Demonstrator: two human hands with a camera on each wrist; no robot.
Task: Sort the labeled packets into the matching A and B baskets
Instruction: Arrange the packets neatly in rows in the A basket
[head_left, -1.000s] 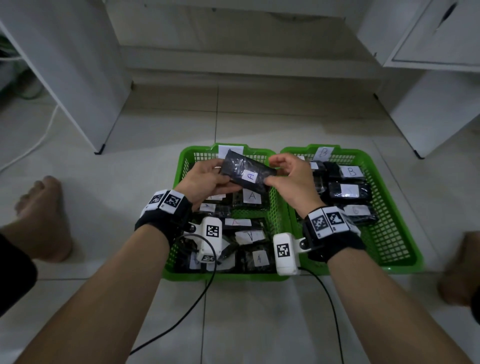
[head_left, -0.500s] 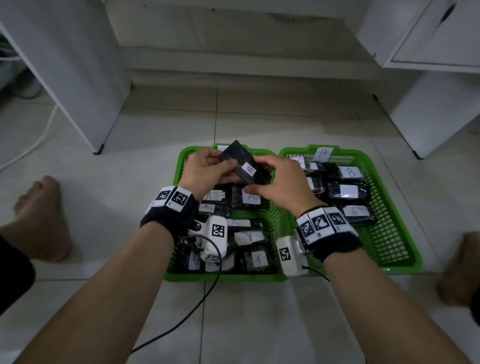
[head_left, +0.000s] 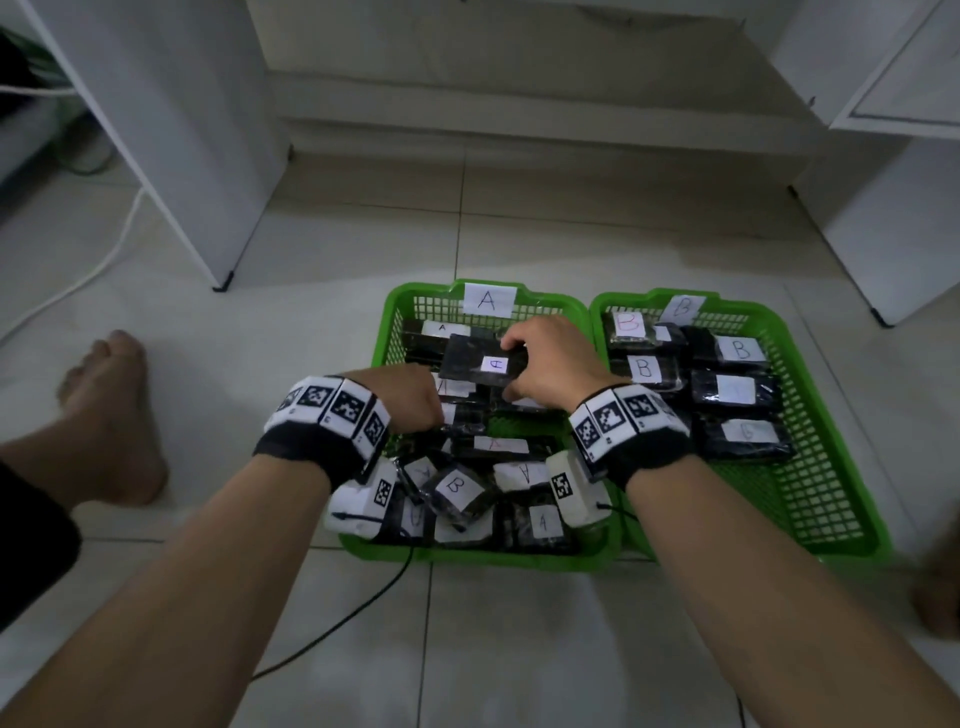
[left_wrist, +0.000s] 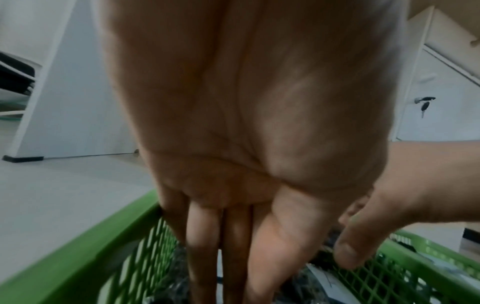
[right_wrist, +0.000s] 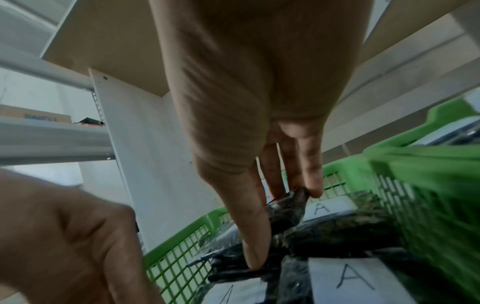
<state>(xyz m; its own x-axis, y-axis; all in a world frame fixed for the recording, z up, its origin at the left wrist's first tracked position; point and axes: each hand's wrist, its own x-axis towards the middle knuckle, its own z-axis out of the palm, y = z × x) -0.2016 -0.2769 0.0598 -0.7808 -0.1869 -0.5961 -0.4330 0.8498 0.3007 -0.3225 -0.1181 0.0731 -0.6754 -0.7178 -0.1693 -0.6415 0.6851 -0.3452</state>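
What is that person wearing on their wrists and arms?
Both forearms are bare, with no sleeves. The left hand and right hand are ungloved. Each wrist carries a black band ringed with white tiles printed with black square codes. Under each hangs a small white camera box with its own code, trailing a thin black cable.

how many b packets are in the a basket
1: the B packet near the front of the A basket. Some labels are hidden or unreadable, so there may be more.
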